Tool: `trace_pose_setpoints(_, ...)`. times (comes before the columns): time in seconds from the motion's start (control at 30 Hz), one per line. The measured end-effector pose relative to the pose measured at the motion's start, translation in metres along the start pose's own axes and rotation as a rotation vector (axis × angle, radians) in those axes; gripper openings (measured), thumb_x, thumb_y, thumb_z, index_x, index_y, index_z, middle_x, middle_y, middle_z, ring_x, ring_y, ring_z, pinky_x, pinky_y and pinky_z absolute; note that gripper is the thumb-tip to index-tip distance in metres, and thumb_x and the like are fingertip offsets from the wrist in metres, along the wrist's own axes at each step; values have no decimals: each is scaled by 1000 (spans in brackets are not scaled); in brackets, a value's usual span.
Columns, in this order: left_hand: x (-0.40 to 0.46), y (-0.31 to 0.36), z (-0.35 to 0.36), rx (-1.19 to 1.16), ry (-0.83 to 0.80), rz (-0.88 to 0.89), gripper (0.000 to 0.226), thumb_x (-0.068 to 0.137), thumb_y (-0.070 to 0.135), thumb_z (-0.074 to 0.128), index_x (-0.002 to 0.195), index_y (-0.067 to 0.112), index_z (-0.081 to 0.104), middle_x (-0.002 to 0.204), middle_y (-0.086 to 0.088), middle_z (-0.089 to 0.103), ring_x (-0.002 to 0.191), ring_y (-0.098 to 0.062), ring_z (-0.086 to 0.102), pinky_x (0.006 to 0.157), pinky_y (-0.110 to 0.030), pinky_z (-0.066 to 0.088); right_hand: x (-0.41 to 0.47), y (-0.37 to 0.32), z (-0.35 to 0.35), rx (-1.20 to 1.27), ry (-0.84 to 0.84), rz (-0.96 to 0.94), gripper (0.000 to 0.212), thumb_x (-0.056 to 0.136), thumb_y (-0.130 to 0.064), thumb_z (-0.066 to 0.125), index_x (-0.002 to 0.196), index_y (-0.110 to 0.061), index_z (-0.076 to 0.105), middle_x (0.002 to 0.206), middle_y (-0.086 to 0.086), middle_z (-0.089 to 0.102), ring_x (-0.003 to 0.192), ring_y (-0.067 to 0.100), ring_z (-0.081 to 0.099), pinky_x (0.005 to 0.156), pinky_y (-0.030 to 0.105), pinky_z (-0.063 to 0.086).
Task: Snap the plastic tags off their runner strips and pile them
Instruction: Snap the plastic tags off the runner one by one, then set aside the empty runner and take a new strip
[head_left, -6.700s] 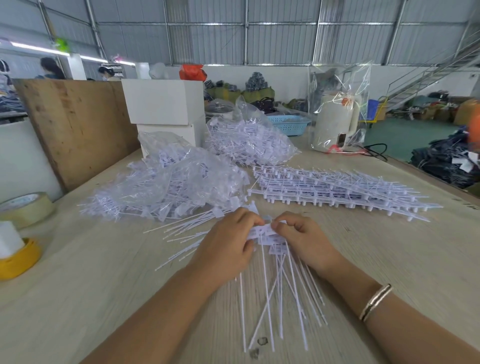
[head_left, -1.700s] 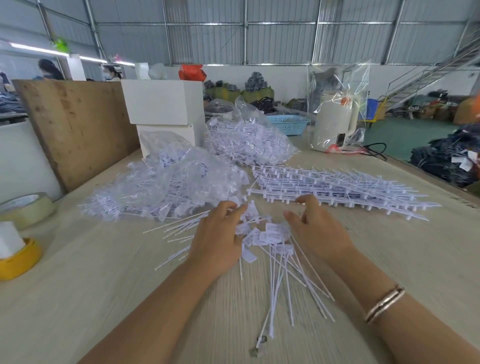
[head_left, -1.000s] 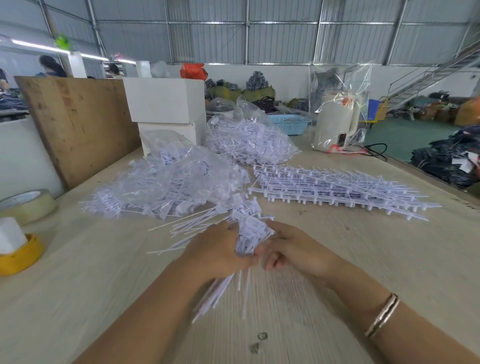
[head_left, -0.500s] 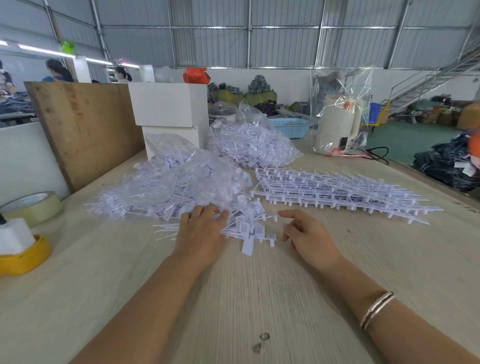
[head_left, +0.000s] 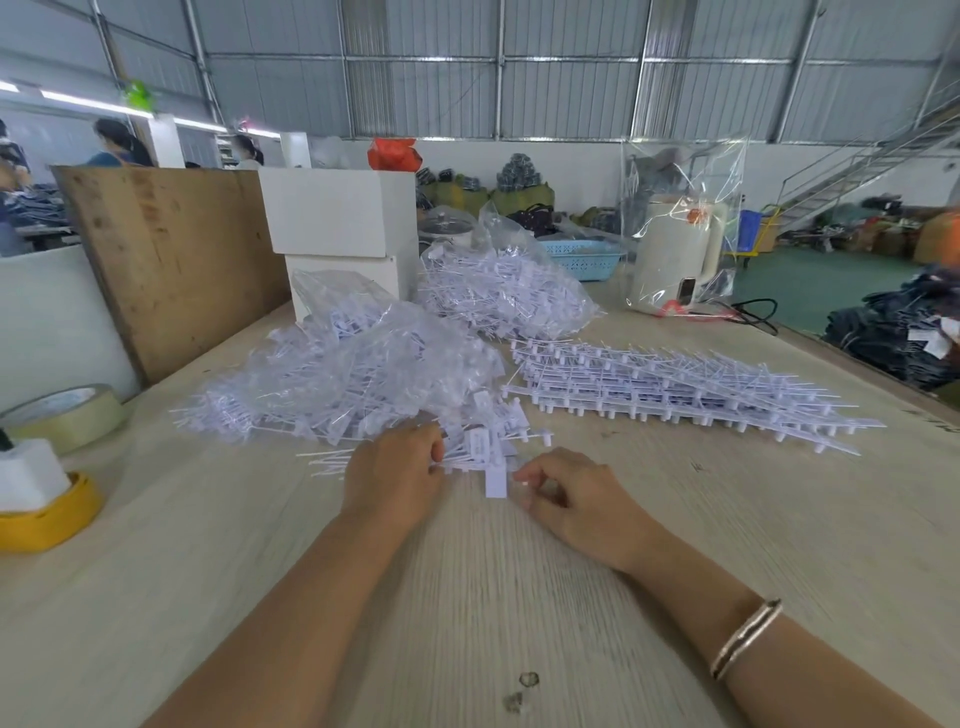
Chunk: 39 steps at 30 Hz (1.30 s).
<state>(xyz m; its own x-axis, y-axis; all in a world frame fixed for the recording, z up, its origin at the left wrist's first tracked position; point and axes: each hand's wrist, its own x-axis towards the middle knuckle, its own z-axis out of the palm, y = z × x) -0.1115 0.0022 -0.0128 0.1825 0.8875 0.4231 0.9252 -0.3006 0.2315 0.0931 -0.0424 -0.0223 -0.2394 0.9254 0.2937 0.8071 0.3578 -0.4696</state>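
Spreading across the wooden table (head_left: 779, 525), the work reads as part done and part waiting, so I judge it somewhere in the middle. The biggest mass is the heap of loose tags (head_left: 343, 384) on the left, partly covered by a clear plastic bag, and it looks like the pile where snapped tags end up. Behind it a second bag of tags (head_left: 504, 296) sits near the white boxes (head_left: 337, 223); whether its contents are snapped or not is too blurred to tell. To the right lies a stack of runner strips (head_left: 675, 395) with tags attached in rows, apparently untouched (this is the bulk of what is left). At the front edge of the heap a small bundle of tags (head_left: 483, 447) lies fanned out, touching the pile. The left hand (head_left: 395, 478) has its fingers curled onto the stems of that bundle, seemingly holding them. The right hand (head_left: 576, 493) rests just beside the bundle with fingers loosely bent near one fallen tag (head_left: 495, 480), and I cannot tell whether it pinches anything.
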Motion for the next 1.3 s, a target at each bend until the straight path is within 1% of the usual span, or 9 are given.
trace_pose_setpoints(0.13, -3, 5, 4, 72, -30, 80, 25, 82, 22, 58, 106, 30, 54, 111, 9, 53, 111, -15, 47, 84, -31, 36, -5, -5, 5, 64, -1, -114, 11, 89, -31, 60, 91, -22, 66, 67, -22, 51, 61, -6, 49, 75, 26, 34)
trace_pose_setpoints(0.27, -8, 14, 0, -28, 12, 215, 16, 78, 25, 57, 94, 28, 56, 96, 10, 54, 98, -14, 51, 79, -28, 36, 0, -8, 15, -29, -38, -117, 27, 91, -40, 55, 114, -28, 57, 92, -19, 45, 93, 3, 40, 89, 30, 29)
trace_pose_setpoints(0.33, -11, 21, -1, -101, -56, 254, 5, 79, 27, 55, 84, 29, 55, 87, 12, 55, 87, -12, 55, 70, -27, 40, 4, -7, 16, -60, -38, -60, 36, 92, -42, 51, 125, -29, 50, 98, -19, 38, 99, 5, 34, 90, 30, 25)
trace_pose_setpoints(0.4, -12, 23, 3, -93, -137, 264, 8, 82, 27, 51, 88, 28, 56, 90, 12, 56, 90, -12, 54, 69, -28, 40, 4, -6, 17, -87, -42, -52, 38, 94, -39, 48, 130, -29, 47, 101, -17, 39, 101, 6, 33, 87, 28, 23)
trace_pose_setpoints(0.53, -7, 18, 10, -3, -145, 253, 27, 92, 31, 43, 112, 22, 57, 109, 5, 53, 104, -16, 48, 85, -33, 42, 5, -4, 15, -77, 16, -46, 33, 94, -30, 48, 126, -27, 53, 116, -10, 50, 113, 10, 42, 86, 26, 23)
trace_pose_setpoints(0.67, -6, 16, 11, -28, -108, 237, 19, 90, 32, 45, 99, 23, 60, 101, 9, 56, 98, -14, 52, 78, -30, 43, 20, 14, -7, -142, 219, 63, 30, 90, -14, 48, 117, -22, 61, 119, -2, 56, 115, 17, 49, 99, 31, 32)
trace_pose_setpoints(0.87, -9, 25, 9, -65, -64, 267, 18, 89, 34, 46, 89, 24, 62, 85, 10, 61, 80, -11, 56, 64, -26, 39, 55, 56, -36, -586, 52, 305, 51, 96, -23, 40, 145, -17, 29, 146, 5, 35, 134, 26, 32, 109, 39, 25)
trace_pose_setpoints(1.07, -11, 32, 4, -119, -117, 235, 11, 84, 34, 51, 75, 29, 50, 62, 14, 53, 63, -6, 50, 54, -21, 31, 71, 72, -34, -770, 55, 310, 40, 94, -14, 40, 134, -19, 44, 132, 6, 47, 123, 26, 44, 102, 38, 32)
trace_pose_setpoints(1.3, -12, 32, 6, -191, -124, 247, 13, 87, 29, 50, 87, 24, 62, 86, 11, 57, 81, -8, 51, 71, -28, 45, 75, 76, -52, -634, 261, 217, 36, 97, -14, 40, 133, -18, 46, 125, 8, 47, 113, 28, 51, 97, 40, 36)
